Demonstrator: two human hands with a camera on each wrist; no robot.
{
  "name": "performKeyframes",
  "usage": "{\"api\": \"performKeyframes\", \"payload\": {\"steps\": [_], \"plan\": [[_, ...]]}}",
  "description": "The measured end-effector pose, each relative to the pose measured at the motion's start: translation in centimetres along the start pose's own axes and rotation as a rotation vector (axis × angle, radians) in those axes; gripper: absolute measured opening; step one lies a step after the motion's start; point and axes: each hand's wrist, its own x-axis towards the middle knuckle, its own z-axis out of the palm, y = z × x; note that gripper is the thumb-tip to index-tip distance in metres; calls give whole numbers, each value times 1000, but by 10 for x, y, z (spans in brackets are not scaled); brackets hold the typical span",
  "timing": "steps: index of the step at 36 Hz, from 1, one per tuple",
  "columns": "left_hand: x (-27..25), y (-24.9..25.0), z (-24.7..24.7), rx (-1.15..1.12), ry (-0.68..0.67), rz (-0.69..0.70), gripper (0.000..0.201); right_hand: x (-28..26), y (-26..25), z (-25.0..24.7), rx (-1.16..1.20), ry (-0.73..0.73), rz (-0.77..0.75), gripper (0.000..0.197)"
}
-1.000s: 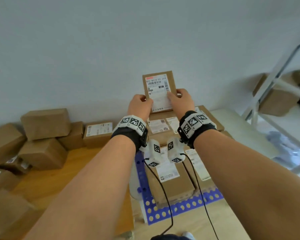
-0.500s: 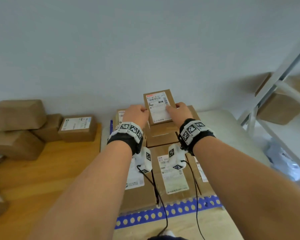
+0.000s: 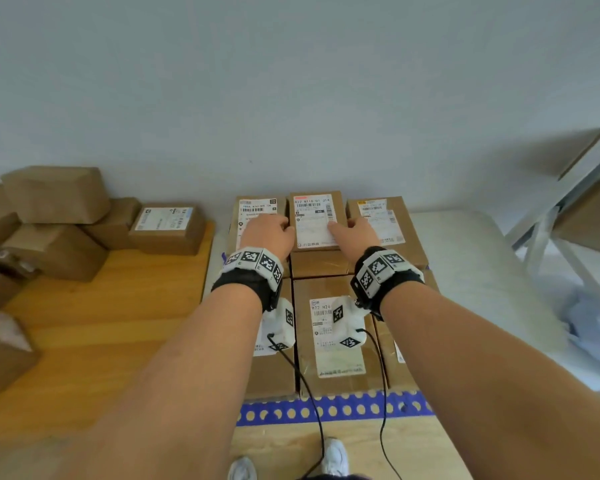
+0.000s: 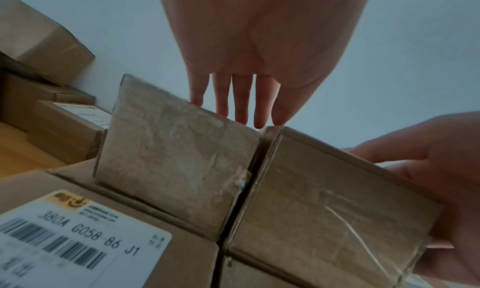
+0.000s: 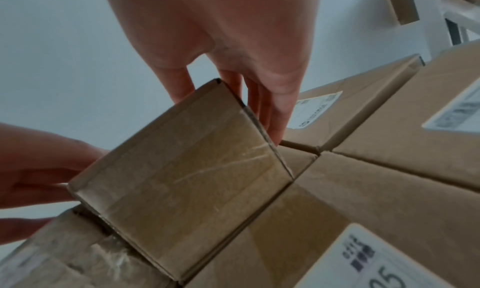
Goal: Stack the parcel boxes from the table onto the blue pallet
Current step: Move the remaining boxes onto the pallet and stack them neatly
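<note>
A small brown parcel box (image 3: pixel 316 220) with a white label sits in the middle of the back row of boxes on the blue pallet (image 3: pixel 333 408). It stands between a left box (image 3: pixel 257 209) and a right box (image 3: pixel 381 216). My right hand (image 3: pixel 355 233) grips its right side, thumb on top and fingers down the gap (image 5: pixel 226 99). My left hand (image 3: pixel 269 232) lies at its left edge. In the left wrist view the left hand's fingers (image 4: pixel 241 108) are straight over the left box (image 4: pixel 176 159), thumb at the parcel's (image 4: pixel 324 200) corner.
More brown boxes (image 3: pixel 56 195) are piled on the wooden table (image 3: pixel 118 323) to the left, one with a label (image 3: pixel 168 225) nearest the pallet. A front row of boxes (image 3: pixel 336 337) fills the pallet. A white rack (image 3: pixel 568 188) stands at the right.
The parcel box came down from in front of the wall into the back row between two boxes. Both hands came down with it.
</note>
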Motion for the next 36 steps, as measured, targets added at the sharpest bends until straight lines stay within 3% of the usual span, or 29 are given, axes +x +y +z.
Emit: {"api": "performKeyframes", "payload": {"steps": [9, 20, 28, 36], "plan": [[-2, -5, -1, -35, -43, 81, 38, 2, -3, 5, -13, -10, 24, 45], [-4, 0, -1, -26, -52, 49, 40, 1, -6, 6, -104, 20, 6, 49], [-3, -5, -14, -46, -55, -9, 43, -6, -33, -4, -225, 109, -159, 51], [-2, -45, -46, -38, -24, -119, 43, -24, -72, 14, -243, 113, -313, 47]]}}
